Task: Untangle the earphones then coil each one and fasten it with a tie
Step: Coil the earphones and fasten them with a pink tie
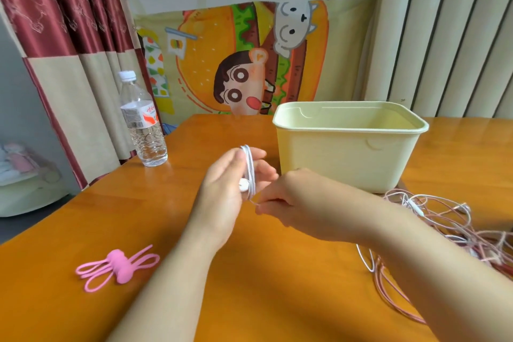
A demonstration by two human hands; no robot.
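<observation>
A white earphone cable (250, 172) is wound in several loops around the fingers of my left hand (224, 189), above the middle of the table, with an earbud showing against the palm. My right hand (288, 203) pinches the loose end of that cable just below the coil. A tangle of white and pink earphone cables (449, 233) lies on the table at the right, partly hidden behind my right forearm. Pink silicone ties (118, 265) lie in a bunch at the front left.
A pale yellow plastic tub (347, 147) stands open behind my hands, right of centre. A clear water bottle (143, 122) stands near the table's left edge. The wooden table (194, 300) ends at the left; curtains and a cartoon cloth hang behind.
</observation>
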